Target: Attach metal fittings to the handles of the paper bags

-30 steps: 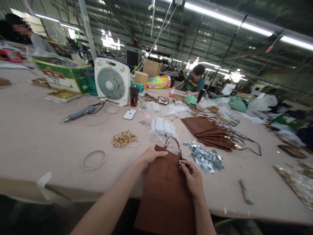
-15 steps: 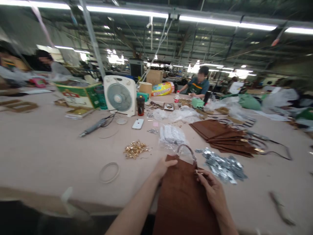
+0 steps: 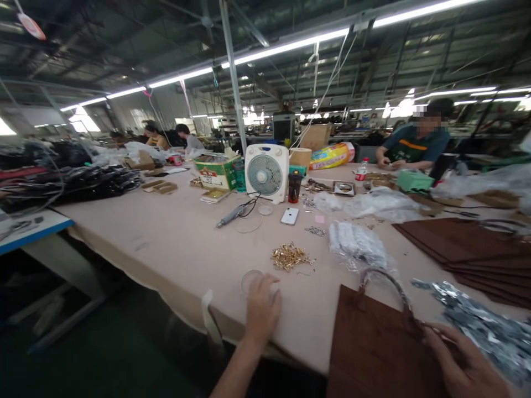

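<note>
Beige cloth surface [image 3: 174, 237], near edge: brown rectangular bag [image 3: 373, 340] overhangs, long axis pointing away, arched handle [image 3: 385, 275] foremost; your right hand [image 3: 462, 354] pinches it, left hand [image 3: 263, 309] bends over a pale ring [image 3: 241, 283], grip unclear.

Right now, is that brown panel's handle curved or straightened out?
Curved: the handle arches beyond the top edge of the brown panel, with the right hand near its right end.

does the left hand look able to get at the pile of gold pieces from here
Probably yes: the left hand is off the brown bag and near the gold pieces, with nothing visible standing between.
</note>
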`<move>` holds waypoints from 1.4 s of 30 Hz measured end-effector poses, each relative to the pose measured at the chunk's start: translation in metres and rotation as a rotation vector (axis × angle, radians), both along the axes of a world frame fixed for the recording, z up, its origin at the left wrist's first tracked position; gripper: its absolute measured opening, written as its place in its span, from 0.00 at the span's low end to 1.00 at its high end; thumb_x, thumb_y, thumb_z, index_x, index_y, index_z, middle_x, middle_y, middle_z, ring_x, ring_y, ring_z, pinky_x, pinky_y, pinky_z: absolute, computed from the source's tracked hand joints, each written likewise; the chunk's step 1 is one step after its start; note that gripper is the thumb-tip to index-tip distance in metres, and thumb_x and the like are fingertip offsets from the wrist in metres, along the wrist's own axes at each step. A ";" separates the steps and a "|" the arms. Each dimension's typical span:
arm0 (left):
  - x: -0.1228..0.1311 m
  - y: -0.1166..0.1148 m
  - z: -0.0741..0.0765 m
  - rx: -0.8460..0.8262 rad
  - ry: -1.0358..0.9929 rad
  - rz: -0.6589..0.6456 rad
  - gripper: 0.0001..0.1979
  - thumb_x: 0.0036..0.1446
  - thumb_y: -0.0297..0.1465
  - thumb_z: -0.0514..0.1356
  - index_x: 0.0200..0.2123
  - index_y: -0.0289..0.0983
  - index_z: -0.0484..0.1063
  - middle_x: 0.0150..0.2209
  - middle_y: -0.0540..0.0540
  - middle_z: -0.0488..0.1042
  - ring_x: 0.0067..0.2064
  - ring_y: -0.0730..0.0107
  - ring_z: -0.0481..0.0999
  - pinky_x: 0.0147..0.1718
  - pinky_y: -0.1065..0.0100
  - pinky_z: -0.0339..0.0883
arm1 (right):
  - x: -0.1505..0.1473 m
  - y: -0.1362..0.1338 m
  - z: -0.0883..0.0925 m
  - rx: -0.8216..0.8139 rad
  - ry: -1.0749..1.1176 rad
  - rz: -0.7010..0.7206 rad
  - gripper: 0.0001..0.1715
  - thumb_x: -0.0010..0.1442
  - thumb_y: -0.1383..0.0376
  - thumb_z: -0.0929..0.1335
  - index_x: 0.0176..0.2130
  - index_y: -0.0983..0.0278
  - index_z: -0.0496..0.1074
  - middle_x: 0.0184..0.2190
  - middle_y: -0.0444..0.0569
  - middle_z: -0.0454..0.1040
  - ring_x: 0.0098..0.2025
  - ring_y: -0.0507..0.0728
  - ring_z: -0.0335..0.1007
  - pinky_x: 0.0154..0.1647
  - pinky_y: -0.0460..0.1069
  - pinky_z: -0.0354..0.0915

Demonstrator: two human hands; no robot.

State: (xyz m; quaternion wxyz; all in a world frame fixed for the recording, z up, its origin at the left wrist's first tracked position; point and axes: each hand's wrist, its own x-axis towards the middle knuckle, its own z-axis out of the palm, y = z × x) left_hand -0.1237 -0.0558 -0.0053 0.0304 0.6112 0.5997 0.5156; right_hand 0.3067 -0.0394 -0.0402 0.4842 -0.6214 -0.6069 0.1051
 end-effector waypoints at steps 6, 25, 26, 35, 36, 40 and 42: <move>-0.073 0.001 -0.023 -0.162 0.363 -0.066 0.08 0.67 0.34 0.58 0.42 0.40 0.77 0.40 0.42 0.79 0.44 0.53 0.75 0.48 0.50 0.72 | -0.083 0.020 0.040 0.052 -0.062 0.283 0.14 0.69 0.54 0.66 0.45 0.58 0.77 0.48 0.52 0.79 0.52 0.64 0.75 0.59 0.58 0.67; 0.108 0.079 0.005 0.087 0.004 -0.437 0.09 0.72 0.33 0.56 0.47 0.40 0.75 0.43 0.44 0.77 0.47 0.61 0.77 0.48 0.60 0.73 | -0.152 0.074 0.006 0.068 -0.226 0.329 0.27 0.63 0.75 0.61 0.53 0.58 0.79 0.51 0.53 0.81 0.58 0.64 0.74 0.63 0.61 0.67; 0.113 0.085 0.003 0.095 0.002 -0.438 0.09 0.72 0.32 0.55 0.47 0.40 0.75 0.43 0.44 0.77 0.47 0.61 0.76 0.48 0.59 0.73 | -0.150 0.073 0.005 0.084 -0.170 0.323 0.27 0.64 0.74 0.61 0.54 0.58 0.79 0.53 0.52 0.80 0.59 0.64 0.74 0.64 0.61 0.67; 0.134 0.104 -0.006 0.096 0.063 -0.524 0.10 0.72 0.29 0.53 0.50 0.40 0.74 0.45 0.41 0.76 0.48 0.59 0.75 0.48 0.58 0.74 | -0.141 0.065 0.023 0.022 0.515 0.180 0.20 0.67 0.52 0.70 0.51 0.61 0.77 0.50 0.55 0.80 0.51 0.64 0.78 0.52 0.56 0.74; 0.134 0.104 -0.007 0.097 0.076 -0.529 0.10 0.72 0.29 0.53 0.50 0.40 0.74 0.46 0.41 0.76 0.48 0.58 0.75 0.48 0.58 0.74 | -0.142 0.065 0.024 0.012 0.534 0.221 0.20 0.66 0.52 0.71 0.52 0.61 0.76 0.49 0.54 0.81 0.50 0.64 0.78 0.51 0.55 0.74; 0.134 0.105 -0.009 0.112 0.119 -0.500 0.10 0.72 0.29 0.53 0.50 0.40 0.73 0.45 0.41 0.76 0.47 0.57 0.76 0.48 0.57 0.73 | -0.146 0.066 0.024 0.007 0.476 0.282 0.19 0.64 0.54 0.73 0.51 0.61 0.77 0.46 0.52 0.81 0.45 0.61 0.79 0.49 0.53 0.73; 0.135 0.105 -0.010 0.130 0.140 -0.496 0.10 0.72 0.28 0.53 0.50 0.40 0.73 0.44 0.42 0.76 0.47 0.57 0.76 0.48 0.56 0.73 | -0.146 0.067 0.024 0.024 0.442 0.254 0.16 0.65 0.55 0.73 0.48 0.61 0.78 0.44 0.51 0.81 0.44 0.61 0.78 0.48 0.53 0.73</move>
